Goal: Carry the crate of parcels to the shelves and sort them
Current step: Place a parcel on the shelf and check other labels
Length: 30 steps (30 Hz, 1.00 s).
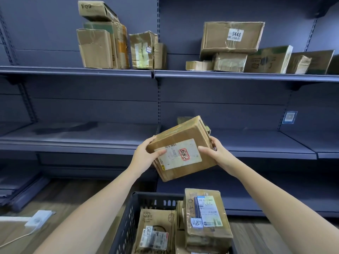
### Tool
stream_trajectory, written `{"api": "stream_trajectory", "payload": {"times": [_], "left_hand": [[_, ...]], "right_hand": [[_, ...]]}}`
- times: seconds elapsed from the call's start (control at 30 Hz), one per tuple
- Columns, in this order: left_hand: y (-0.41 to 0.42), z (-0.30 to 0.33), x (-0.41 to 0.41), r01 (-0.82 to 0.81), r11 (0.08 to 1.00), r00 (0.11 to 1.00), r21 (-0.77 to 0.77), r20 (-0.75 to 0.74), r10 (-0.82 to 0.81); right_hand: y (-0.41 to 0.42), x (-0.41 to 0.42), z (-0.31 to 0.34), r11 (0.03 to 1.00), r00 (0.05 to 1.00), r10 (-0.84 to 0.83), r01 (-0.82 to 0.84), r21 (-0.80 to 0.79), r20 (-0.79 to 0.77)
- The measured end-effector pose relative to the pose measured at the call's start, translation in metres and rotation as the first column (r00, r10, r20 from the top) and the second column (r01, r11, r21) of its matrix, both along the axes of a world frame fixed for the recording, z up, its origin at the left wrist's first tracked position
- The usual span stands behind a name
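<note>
Seen from a head camera looking forward and down: two bare arms reach out toward dark blue metal shelves. The left hand [145, 153] and right hand [215, 153] are clamped on opposite sides of one brown cardboard parcel [181, 149], held tilted in the air in front of the middle shelf [82, 138]. Its upper face carries a white shipping label with a red stamp. The thumbs lie on top of that face, and the other fingers are hidden under the box.

Below the held parcel, at the bottom of the frame, a dark plastic crate [135, 202] with slotted walls sits on the floor. Inside it a tall taped box [205, 217] with a printed label stands upright on the right. A flat brown envelope [156, 228] printed "100%" lies to its left. More cardboard shows beneath them, but how many parcels cannot be told.

The top shelf [110, 71] holds two groups of worn cardboard boxes. On the left stands a stacked group [102, 44]. On the right, a large box marked "0448" [233, 36] rests tilted on smaller ones. The middle shelf is mostly bare, with one box partly hidden behind the held parcel.

At lower left a small white device [39, 219] with a cable lies on a pale surface. The floor is wood-patterned.
</note>
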State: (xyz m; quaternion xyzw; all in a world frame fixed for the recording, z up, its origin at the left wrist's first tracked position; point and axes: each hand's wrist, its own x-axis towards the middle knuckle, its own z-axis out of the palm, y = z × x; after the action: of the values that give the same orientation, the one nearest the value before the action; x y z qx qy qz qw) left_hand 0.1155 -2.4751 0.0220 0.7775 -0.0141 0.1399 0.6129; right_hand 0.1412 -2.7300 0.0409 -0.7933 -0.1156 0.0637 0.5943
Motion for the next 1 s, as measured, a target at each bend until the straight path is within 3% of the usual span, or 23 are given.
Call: {"api": "stream_trajectory", "payload": {"times": [0.1,0.2,0.33,0.37,0.43,0.53,0.63,0.7,0.77,0.83,0.9,1.0], "left_hand": [[-0.005,-0.007,-0.001,-0.027,0.987,0.992,-0.159,-0.122,0.007],[-0.002,-0.014,-0.003,-0.067,0.981,0.978,-0.18,-0.205,0.029],[0.012,-0.018,-0.009,-0.106,0.984,0.965,-0.145,-0.256,0.066],[0.015,-0.017,-0.01,-0.09,0.992,0.969,-0.091,-0.238,0.066],[0.022,-0.01,-0.012,-0.032,0.978,0.986,0.204,-0.156,0.065],[0.019,0.003,-0.012,0.062,0.795,0.997,0.603,-0.073,-0.023],[0.011,0.014,-0.009,0.127,0.677,0.992,0.725,-0.088,-0.092],[0.006,0.017,-0.007,0.147,0.616,0.987,0.774,-0.078,-0.137],[0.0,0.015,-0.007,0.096,0.671,0.988,0.735,0.012,-0.155],[-0.003,0.007,-0.008,0.014,0.763,0.999,0.646,0.029,-0.043],[0.0,-0.005,-0.01,0.02,0.825,0.986,0.565,-0.146,0.076],[0.005,-0.023,-0.013,0.17,0.927,0.931,0.334,-0.364,-0.04]], "right_hand": [[0.008,0.001,0.0,0.993,0.997,-0.061,0.056,0.102,0.045],[0.017,0.0,-0.001,0.993,0.99,-0.085,0.093,-0.066,0.114],[0.021,-0.002,-0.006,0.982,0.981,-0.113,0.134,-0.132,0.159],[0.022,-0.002,-0.007,0.975,0.978,-0.074,0.112,-0.193,0.195],[0.024,-0.002,-0.008,0.957,0.969,0.037,0.036,-0.287,0.244],[0.028,-0.003,-0.008,0.943,0.967,0.196,-0.139,-0.303,0.166],[0.033,-0.006,-0.026,0.777,0.945,0.324,-0.288,-0.56,-0.037],[0.034,-0.003,-0.047,0.729,0.961,0.273,-0.234,-0.643,-0.04],[0.033,-0.002,-0.06,0.845,0.987,0.16,-0.154,-0.511,-0.032],[0.034,-0.011,-0.065,0.975,0.993,0.087,-0.103,-0.195,-0.085],[0.033,-0.014,-0.075,0.998,0.983,0.059,-0.051,0.048,-0.176],[0.037,-0.016,-0.079,0.986,0.955,0.042,0.008,0.167,-0.295]]}}
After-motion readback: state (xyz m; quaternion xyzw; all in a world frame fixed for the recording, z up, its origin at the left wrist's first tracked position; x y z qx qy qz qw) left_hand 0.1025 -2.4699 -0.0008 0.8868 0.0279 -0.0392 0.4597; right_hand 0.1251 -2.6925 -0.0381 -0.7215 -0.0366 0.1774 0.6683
